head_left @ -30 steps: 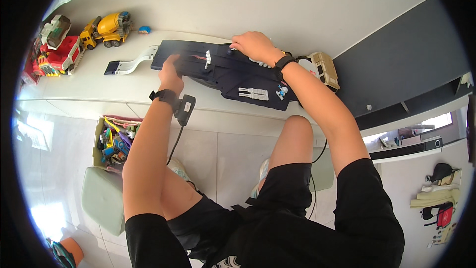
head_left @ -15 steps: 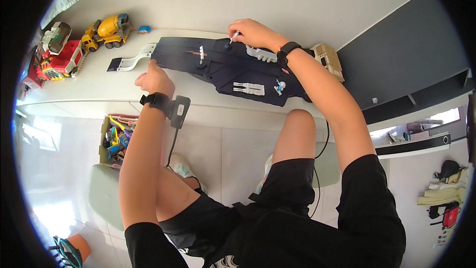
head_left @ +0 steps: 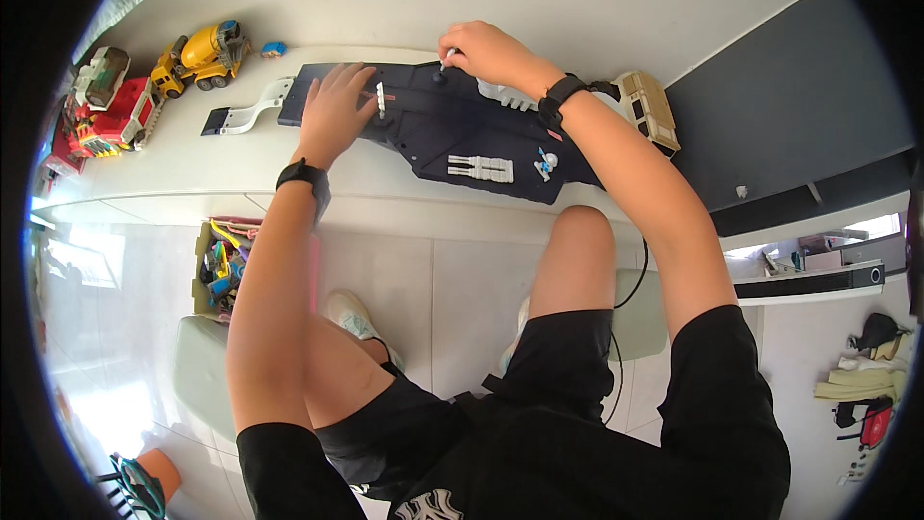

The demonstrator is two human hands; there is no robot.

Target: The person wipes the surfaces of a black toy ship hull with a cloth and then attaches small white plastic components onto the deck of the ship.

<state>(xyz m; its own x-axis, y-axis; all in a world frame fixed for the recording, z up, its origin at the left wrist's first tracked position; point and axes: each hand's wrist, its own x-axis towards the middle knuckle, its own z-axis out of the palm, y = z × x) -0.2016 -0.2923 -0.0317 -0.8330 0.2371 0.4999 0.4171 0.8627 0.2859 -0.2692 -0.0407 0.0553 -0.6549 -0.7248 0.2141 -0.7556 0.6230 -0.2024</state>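
Grip status: the right hand is closed in a pinch on a small grey peg that stands at the far edge of the dark toy deck; the left hand lies open and flat, palm down, on the deck's left half and grasps nothing. Deck location: centre of the white table, long axis running from 10 o'clock to 4 o'clock. A white ramp piece extends from the deck's 9 o'clock end. On the deck surface, a white slotted block and a small white-and-blue figure sit toward 5 o'clock. A yellow mixer truck and a red truck stand at 10 o'clock, well apart from the deck; a tan toy vehicle lies just beyond the right wrist at 3 o'clock. Step in hand, as judged: fitting or adjusting the peg while the left hand steadies the deck. The next move calls for a vertical, controlled action on the peg, with steady downward pressure from the left palm to prevent the deck from sliding on the table.
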